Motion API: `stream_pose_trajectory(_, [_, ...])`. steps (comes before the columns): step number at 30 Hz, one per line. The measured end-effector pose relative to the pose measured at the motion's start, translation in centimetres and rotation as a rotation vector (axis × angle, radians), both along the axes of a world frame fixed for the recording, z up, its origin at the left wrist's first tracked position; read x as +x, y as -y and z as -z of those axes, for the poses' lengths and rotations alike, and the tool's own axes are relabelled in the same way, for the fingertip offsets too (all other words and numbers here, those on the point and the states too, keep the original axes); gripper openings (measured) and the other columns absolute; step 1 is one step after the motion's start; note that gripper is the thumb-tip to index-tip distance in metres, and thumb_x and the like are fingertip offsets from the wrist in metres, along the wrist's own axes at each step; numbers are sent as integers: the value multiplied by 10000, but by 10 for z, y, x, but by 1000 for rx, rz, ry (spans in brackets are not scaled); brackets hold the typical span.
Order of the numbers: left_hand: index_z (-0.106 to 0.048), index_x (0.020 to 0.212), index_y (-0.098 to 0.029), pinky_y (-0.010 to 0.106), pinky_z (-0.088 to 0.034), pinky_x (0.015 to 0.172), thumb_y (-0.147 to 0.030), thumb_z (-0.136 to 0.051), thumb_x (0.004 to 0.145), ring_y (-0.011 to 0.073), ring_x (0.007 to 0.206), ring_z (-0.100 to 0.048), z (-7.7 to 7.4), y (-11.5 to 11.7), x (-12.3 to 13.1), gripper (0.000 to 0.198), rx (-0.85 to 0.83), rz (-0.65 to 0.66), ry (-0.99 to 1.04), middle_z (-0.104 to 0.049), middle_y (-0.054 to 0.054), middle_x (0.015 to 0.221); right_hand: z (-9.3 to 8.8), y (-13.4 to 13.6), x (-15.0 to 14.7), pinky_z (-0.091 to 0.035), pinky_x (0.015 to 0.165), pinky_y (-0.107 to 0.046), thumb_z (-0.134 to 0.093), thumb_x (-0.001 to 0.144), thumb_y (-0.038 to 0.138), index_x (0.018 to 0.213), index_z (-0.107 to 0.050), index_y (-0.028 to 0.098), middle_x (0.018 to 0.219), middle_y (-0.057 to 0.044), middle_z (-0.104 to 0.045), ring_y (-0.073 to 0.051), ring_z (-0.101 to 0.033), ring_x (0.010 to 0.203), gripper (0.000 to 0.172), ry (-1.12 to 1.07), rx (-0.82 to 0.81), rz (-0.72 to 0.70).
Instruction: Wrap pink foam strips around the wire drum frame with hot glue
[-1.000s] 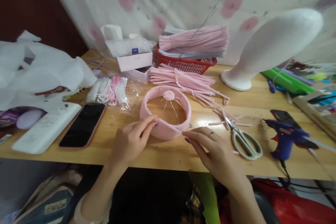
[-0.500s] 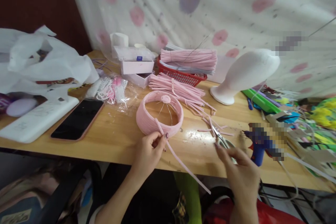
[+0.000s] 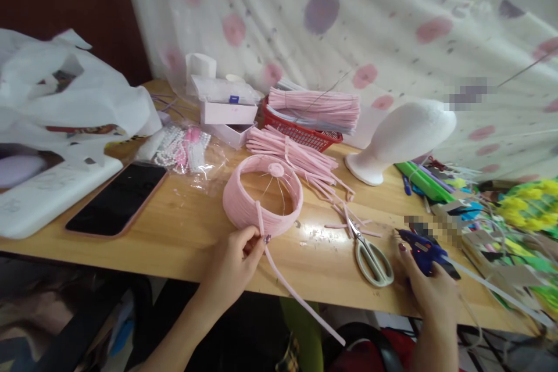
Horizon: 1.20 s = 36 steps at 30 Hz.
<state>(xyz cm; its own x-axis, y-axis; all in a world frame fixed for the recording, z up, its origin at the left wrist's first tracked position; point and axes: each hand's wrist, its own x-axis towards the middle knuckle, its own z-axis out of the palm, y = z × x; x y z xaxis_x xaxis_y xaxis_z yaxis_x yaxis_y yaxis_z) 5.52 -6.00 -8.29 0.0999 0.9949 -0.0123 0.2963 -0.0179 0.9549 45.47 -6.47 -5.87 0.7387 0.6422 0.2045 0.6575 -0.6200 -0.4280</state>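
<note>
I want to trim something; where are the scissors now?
In the head view, the scissors lie on the table, right of the pink ring, just left of the right hand.

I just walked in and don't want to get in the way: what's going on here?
A person's left hand pinches a pink strip against the near side of a pink ring on the table. The right hand is at the glue gun; whether its grip has closed is unclear. The scissors lie between the hands, and a pink bundle lies behind the ring.
</note>
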Motion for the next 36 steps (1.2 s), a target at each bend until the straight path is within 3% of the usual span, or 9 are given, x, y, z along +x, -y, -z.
stream_pose_trajectory(3, [-506,698,-214,231,-382,549,-398,-479,944,143,592,-561,-1,2,0,309,25,3,-26,-609,-10,635,-15,-3,-5,-510,663,-490,-645,687,627,571,-555,249,502,-77,-540,-362,-619,676,406,-87,-37,122])
stream_pose_trajectory(5, [-519,708,-213,233,-391,558,-375,-476,947,145,603,-578,-3,3,-1,292,27,4,-46,-632,-7,653,-24,3,-20,-496,587,-446,-693,671,615,606,-577,242,513,-60,-548,-327,-598,637,396,-113,79,166])
stream_pose_trajectory(8, [-526,703,-213,232,-396,561,-354,-477,943,140,593,-587,-6,5,-2,283,31,6,-75,-636,-14,645,-31,20,-61,-468,476,-348,-728,698,603,804,-691,203,735,-88,-699,-268,-611,648,415,-291,367,42])
stream_pose_trajectory(11, [-543,705,-212,228,-395,552,-350,-492,939,135,583,-591,-8,4,-2,277,41,0,-93,-632,-21,633,-29,34,-112,-449,465,-314,-746,743,574,819,-686,195,700,-66,-681,-215,-568,590,391,-358,418,-97])
stream_pose_trajectory(12, [-551,708,-211,227,-394,549,-351,-496,940,134,581,-591,-8,4,-2,276,43,-2,-94,-633,-23,632,-28,36,-127,-464,497,-327,-735,768,565,812,-690,193,681,-61,-671,-213,-572,586,377,-365,427,-224])
stream_pose_trajectory(15, [-572,714,-209,227,-393,543,-357,-502,942,133,573,-587,-7,3,-1,281,57,-1,-92,-634,-22,626,-27,27,-160,-455,578,-357,-645,852,585,736,-692,208,721,-64,-661,-218,-593,630,397,-321,391,-814])
stream_pose_trajectory(18, [-587,715,-204,230,-393,544,-357,-510,940,135,575,-590,-7,4,-1,283,75,-9,-107,-640,-17,627,-30,11,-173,-389,545,-331,-630,900,516,684,-641,219,652,-28,-584,-193,-550,597,368,-197,334,-1099])
stream_pose_trajectory(30, [-603,729,-200,240,-381,535,-320,-497,957,131,552,-574,-7,5,-1,278,97,4,-134,-644,-13,626,-22,6,-173,-380,510,-312,-600,922,388,682,-564,231,632,-8,-526,-183,-535,568,289,-149,288,-1086])
stream_pose_trajectory(36, [-598,726,-202,240,-393,531,-322,-490,961,134,556,-573,-6,7,-1,285,97,6,-107,-643,-8,628,-25,4,-174,-384,522,-329,-620,915,446,664,-568,233,632,-13,-544,-182,-524,570,334,-139,284,-1067])
